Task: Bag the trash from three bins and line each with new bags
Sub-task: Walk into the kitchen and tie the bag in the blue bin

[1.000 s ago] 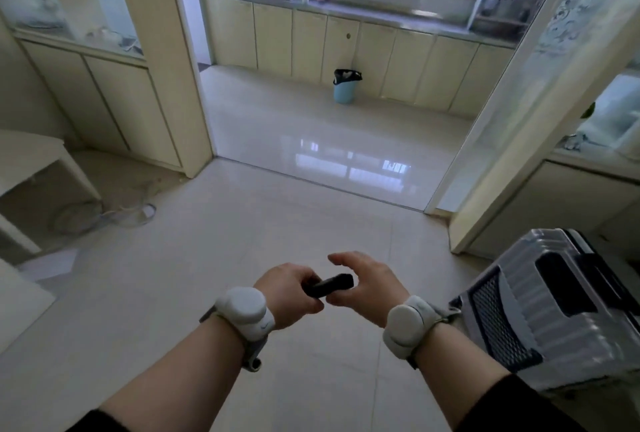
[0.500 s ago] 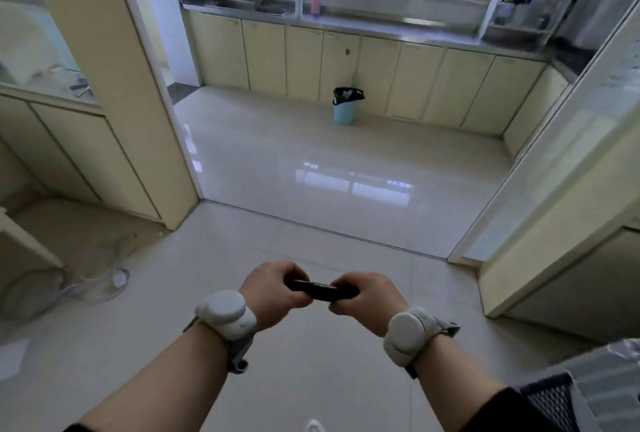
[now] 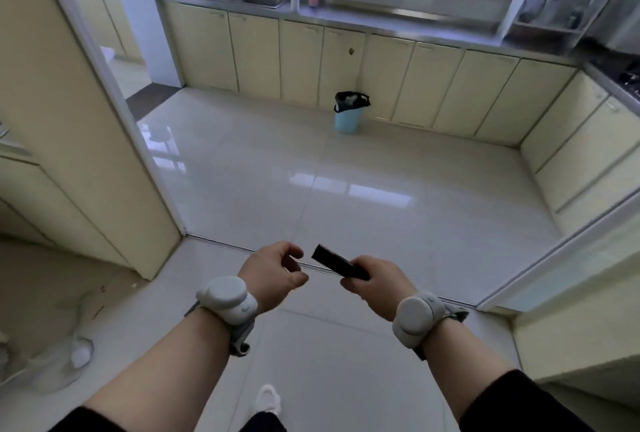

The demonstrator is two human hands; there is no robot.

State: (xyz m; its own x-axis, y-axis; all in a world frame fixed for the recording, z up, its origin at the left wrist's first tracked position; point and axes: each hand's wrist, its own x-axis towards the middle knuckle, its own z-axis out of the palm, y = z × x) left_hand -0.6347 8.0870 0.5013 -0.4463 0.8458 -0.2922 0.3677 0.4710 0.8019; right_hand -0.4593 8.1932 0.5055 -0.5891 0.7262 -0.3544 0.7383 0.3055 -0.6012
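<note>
Left hand (image 3: 273, 276) has let go of the black bag roll (image 3: 339, 266) since half a second back, when both hands gripped it; camera has also closed in on the kitchen doorway. Right hand (image 3: 375, 284) now holds the roll alone, fingers curled round its near end, far end poking up-left toward the left hand. Left hand sits just beside the roll's free end, not touching, fingers loosely curled with thumb and forefinger apart, holding nothing. Blue bin (image 3: 348, 116) with a black liner (image 3: 351, 99) folded over its rim stands on the kitchen floor (image 3: 346, 196), well beyond the hands, right up against the cabinet doors (image 3: 391, 78) under the tabletop (image 3: 398, 25). Something pale shows inside the liner, too small to name. Step looks like: carrying fresh bags to a bin, probably starting to peel one off the roll. Which of the three bins this is, cannot tell. Next move likely calls for walking through the doorway to the bin, lifting out and tying the full liner, then tearing off a fresh bag to line it.
</note>
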